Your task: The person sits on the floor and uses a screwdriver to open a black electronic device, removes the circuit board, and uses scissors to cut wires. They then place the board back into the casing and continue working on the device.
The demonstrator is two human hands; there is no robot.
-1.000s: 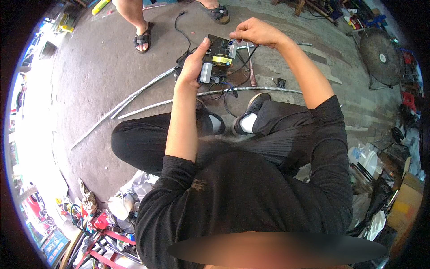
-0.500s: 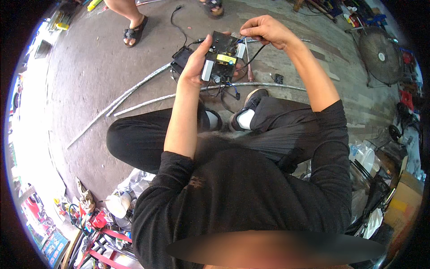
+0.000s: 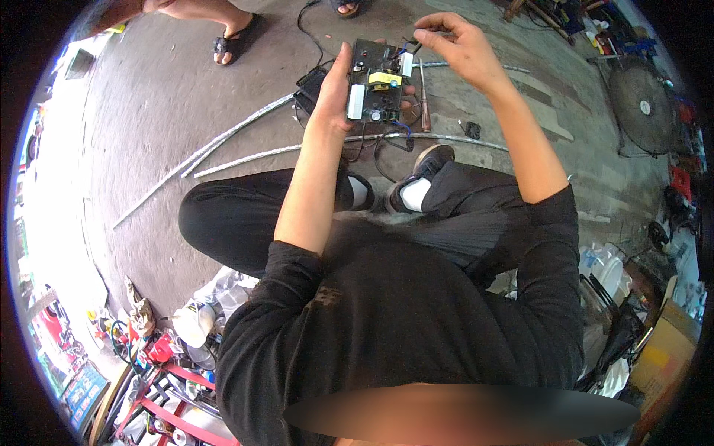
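Note:
My left hand (image 3: 335, 100) grips a black circuit board (image 3: 367, 56) by its left side, the thumb along the edge and the fingers under it to the right. The board carries a yellow-wrapped transformer (image 3: 385, 80) and two pale metal heat sinks, with thin wires hanging off its near end. Beyond its far right corner, my right hand (image 3: 457, 44) has thumb and forefinger pinched on a dark wire (image 3: 416, 47) that leads toward the board. A blue wire shows near that corner. What the wire's end touches is too small to make out.
On the floor lie a black open casing (image 3: 311, 85) left of the board, a screwdriver (image 3: 425, 104), a small black fan (image 3: 472, 130) and silvery strips (image 3: 245, 159). A large floor fan (image 3: 641, 105) stands at right. Another person's sandalled foot (image 3: 236, 37) is at far left.
The board has shifted slightly right and tilted in my left hand. My right hand has moved slightly up and right; the black cable below it no longer shows. The other person's legs have shifted.

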